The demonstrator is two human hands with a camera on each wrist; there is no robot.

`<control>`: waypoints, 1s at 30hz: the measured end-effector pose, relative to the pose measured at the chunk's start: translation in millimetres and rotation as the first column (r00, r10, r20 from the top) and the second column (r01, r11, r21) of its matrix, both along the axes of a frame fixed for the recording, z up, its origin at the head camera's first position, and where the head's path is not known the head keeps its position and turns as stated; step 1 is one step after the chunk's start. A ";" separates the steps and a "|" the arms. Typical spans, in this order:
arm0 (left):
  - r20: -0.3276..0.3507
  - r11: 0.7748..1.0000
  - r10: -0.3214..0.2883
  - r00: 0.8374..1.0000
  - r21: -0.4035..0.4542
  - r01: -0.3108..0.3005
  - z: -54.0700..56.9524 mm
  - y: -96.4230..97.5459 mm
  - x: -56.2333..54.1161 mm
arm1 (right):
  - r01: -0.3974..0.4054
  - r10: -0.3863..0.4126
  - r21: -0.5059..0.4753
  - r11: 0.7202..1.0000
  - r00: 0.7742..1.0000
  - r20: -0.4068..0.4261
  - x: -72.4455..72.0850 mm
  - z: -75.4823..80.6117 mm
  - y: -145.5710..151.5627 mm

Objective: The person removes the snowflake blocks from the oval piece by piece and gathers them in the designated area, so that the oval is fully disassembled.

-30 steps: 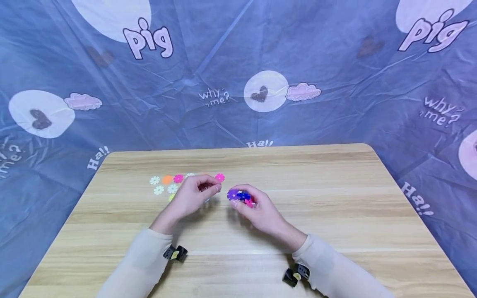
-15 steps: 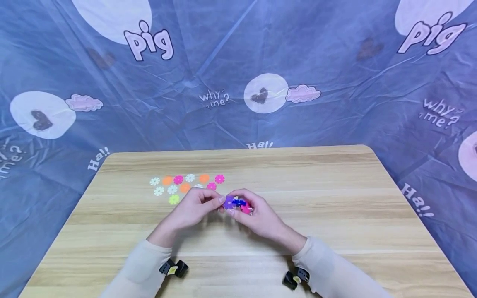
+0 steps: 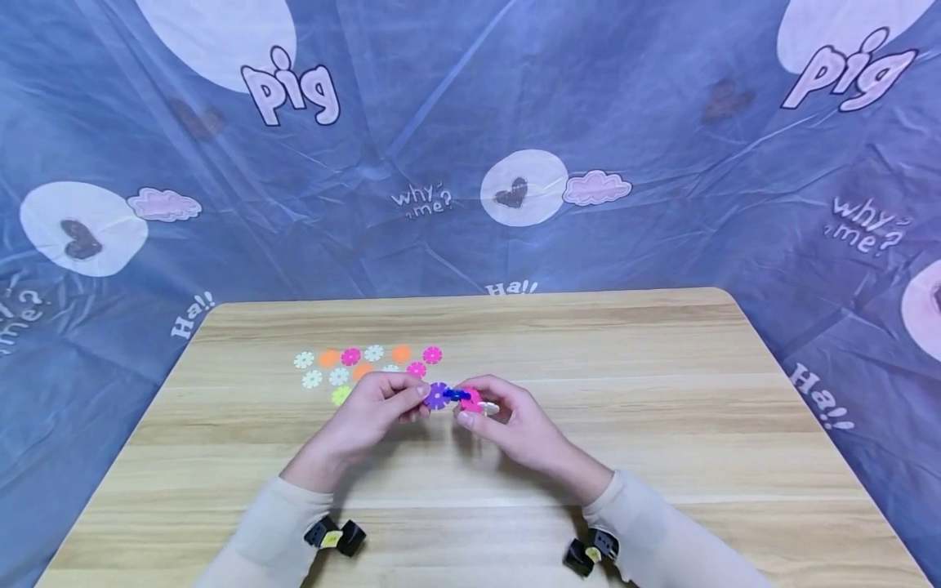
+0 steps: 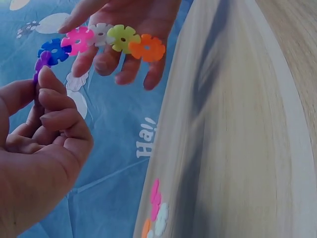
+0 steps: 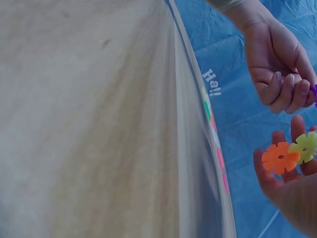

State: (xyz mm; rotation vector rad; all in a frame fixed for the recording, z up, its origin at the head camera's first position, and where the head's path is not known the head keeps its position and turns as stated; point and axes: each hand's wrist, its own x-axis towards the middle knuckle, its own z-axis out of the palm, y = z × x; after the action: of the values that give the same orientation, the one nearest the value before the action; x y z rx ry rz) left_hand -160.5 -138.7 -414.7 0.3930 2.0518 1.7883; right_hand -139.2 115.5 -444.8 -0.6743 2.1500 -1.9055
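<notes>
A chain of notched plastic snowflake discs is held between the two hands over the table. My left hand (image 3: pixel 371 408) pinches the purple disc (image 3: pixel 437 396) at one end between thumb and fingertips. From there the chain runs through a blue disc (image 4: pixel 54 51), a pink disc (image 4: pixel 78 40), a white disc (image 4: pixel 101 34) and a yellow-green disc (image 4: pixel 124 38) to an orange disc (image 4: pixel 147 47). My right hand (image 3: pixel 518 420) holds the chain, its thumb and index finger at the pink disc, with the orange end lying across the other fingers.
Several loose snowflake discs lie flat at the table's back left, among them a pink disc (image 3: pixel 432 355), an orange disc (image 3: pixel 328 358) and a yellow one (image 3: pixel 341 395). A blue printed cloth (image 3: pixel 470 122) hangs behind the wooden table (image 3: pixel 662 392).
My left hand has come down from beside the loose discs and taken hold of the purple disc. The chain has shifted left, with more of the blue, pink and white discs showing.
</notes>
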 end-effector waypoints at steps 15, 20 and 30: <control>0.053 0.990 0.138 0.989 0.002 -0.138 -2.1 16.5 9.7 | 0.001 0.000 0.015 1.000 0.999 -0.042 0.2 -2.3 -3.5; 0.137 0.978 0.184 0.973 0.075 -0.196 -2.4 20.6 11.4 | 0.016 -0.014 0.039 0.999 0.999 -0.045 -0.1 -2.5 -4.0; 0.107 0.981 0.188 0.976 0.019 -0.191 1.2 20.1 12.5 | 0.014 -0.011 0.069 0.998 0.999 -0.052 0.3 -3.2 -3.7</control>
State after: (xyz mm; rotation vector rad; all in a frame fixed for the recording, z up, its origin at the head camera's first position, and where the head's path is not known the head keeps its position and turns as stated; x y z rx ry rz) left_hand -148.0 -118.6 -413.4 0.1106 2.0509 1.9061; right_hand -139.0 111.8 -448.0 -0.7060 2.2455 -1.8293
